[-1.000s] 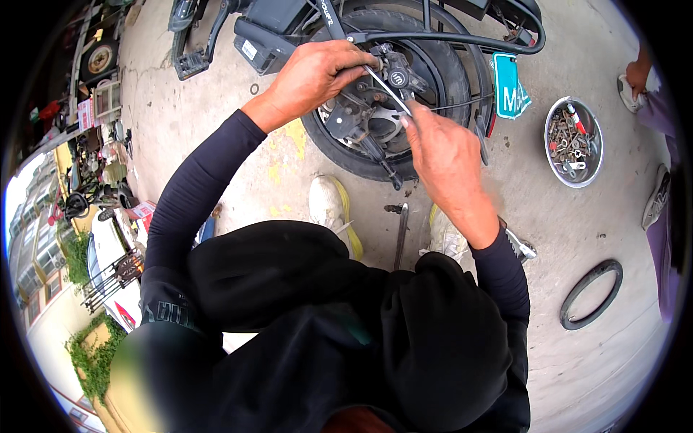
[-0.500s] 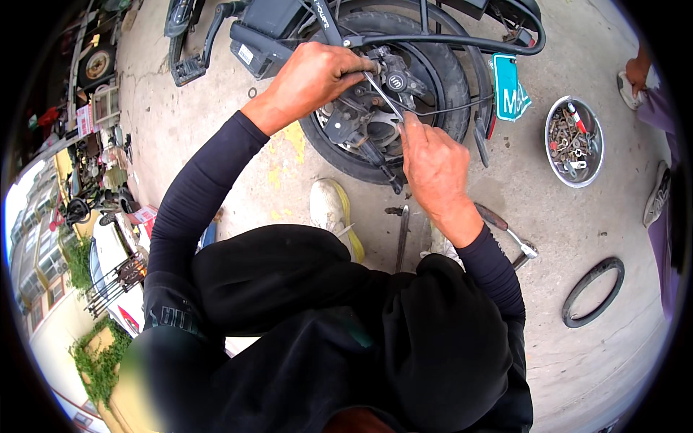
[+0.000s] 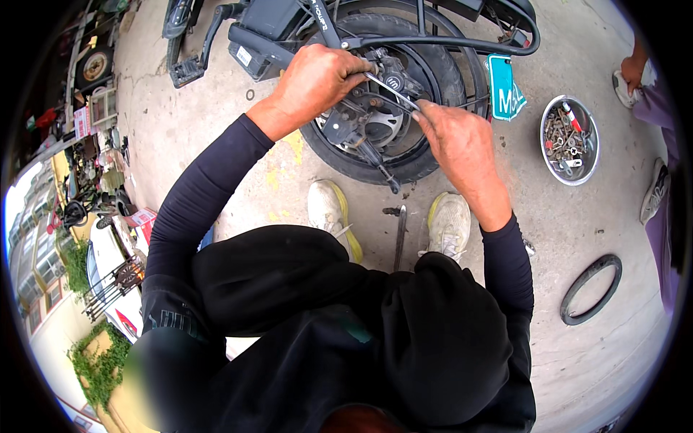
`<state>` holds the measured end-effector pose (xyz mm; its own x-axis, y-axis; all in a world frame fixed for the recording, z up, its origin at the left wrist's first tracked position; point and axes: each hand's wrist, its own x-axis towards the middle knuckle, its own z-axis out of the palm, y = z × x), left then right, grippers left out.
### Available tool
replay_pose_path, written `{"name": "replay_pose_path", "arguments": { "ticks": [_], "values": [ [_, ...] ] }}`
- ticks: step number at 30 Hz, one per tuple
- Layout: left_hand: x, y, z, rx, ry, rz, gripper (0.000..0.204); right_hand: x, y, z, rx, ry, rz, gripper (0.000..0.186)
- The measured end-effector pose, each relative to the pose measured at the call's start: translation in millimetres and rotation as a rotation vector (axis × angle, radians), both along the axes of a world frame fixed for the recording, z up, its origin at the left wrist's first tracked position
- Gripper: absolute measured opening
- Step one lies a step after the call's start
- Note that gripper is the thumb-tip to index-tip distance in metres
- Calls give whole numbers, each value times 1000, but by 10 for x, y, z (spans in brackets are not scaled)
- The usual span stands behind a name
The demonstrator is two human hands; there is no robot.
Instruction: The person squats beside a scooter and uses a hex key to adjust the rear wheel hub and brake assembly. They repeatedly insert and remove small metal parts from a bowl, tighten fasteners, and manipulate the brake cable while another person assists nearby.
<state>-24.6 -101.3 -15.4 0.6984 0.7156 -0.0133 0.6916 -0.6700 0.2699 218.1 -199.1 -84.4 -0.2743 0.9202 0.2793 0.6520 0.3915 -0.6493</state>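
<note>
My left hand (image 3: pixel 317 81) is closed at the wheel hub, its thumb and fingers pinching the far end of a slim metal wrench (image 3: pixel 393 92). The wrench's other end sits between the thumb and fingers of my right hand (image 3: pixel 462 137). It slants down to the right, across the front of the brake caliper (image 3: pixel 393 81). What the wrench's far end fits onto is hidden by my left fingers. Behind lies the rear wheel of an electric bike, with a black tyre (image 3: pixel 451 76) and a brake disc (image 3: pixel 388 131). A black arm (image 3: pixel 379 164) points down from the hub.
A metal bowl (image 3: pixel 596 148) of mixed hardware and tools stands to the right, beyond a green plate (image 3: pixel 500 94). A loose black tyre (image 3: pixel 614 289) lies lower right. Between my shoes is a long metal bar (image 3: pixel 401 234). A person's shoe (image 3: pixel 655 191) shows at the right edge.
My right hand has swung to the right and slightly up with its end of the wrench, so the wrench lies flatter. My left hand has stayed nearly in place.
</note>
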Motion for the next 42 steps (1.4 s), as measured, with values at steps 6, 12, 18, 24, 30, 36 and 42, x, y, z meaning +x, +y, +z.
{"name": "replay_pose_path", "arguments": {
  "ticks": [6, 12, 18, 24, 30, 36, 42],
  "values": [
    [-42, 123, -32, 39, 22, -145, 26, -425, -357, 59, -136, -30, -59, 20],
    [-94, 88, -11, 69, 98, -167, 26, -362, -302, 72, -127, 50, -90, 17],
    [154, -17, 194, 283, 481, -330, 25, -384, -342, -53, 90, -205, -121, 21],
    [374, -100, 253, 485, 873, -569, 24, -320, -268, -126, 352, -341, -133, 27],
    [307, 264, 145, 98, 402, -401, 24, 296, 640, 245, 509, -441, 114, 14],
    [31, 181, -77, -109, 151, 152, 37, 348, 1256, 812, 428, -270, -5, 19],
    [-23, 93, 55, -1060, -430, 1066, 36, -348, 840, 107, 214, 284, 105, 25]
  ]
}}
